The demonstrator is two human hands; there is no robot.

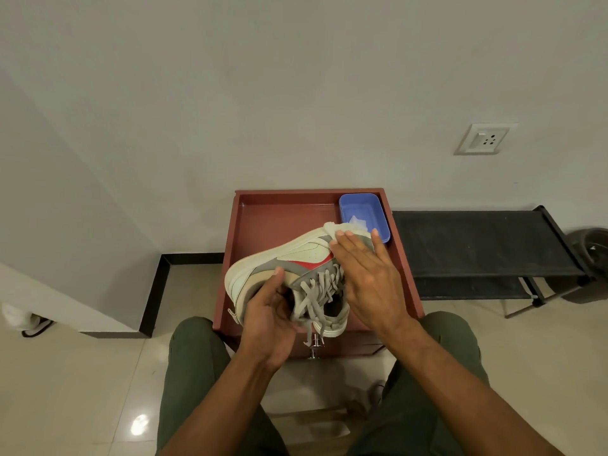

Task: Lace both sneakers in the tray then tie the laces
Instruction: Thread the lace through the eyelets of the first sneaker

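So, nearest the camera were the person's knees in green trousers; just past them the left hand sat at about 6 o'clock of the scene, fingers curled round the collar and heel end of the sneaker, thumb up on its side; a proper hold, not a pinch. The right hand lay at roughly 4 o'clock of the shoe, fingers straight and flat against the upper near the toe, steadying rather than gripping anything.

The shoe itself was tipped on its side, lifted over the red-brown tray, sole facing 10 o'clock; the grey laces already criss-crossed the eyelets and the loose ends hung down toward 6 o'clock; I couldn't tell whether a knot was in there. My guess was that lacing on this one was about done and tying was what remained.

Further out, at 1 o'clock in the tray, sat a blue tub with something pale in it; no second sneaker showed in the tray, so that half looked undone.
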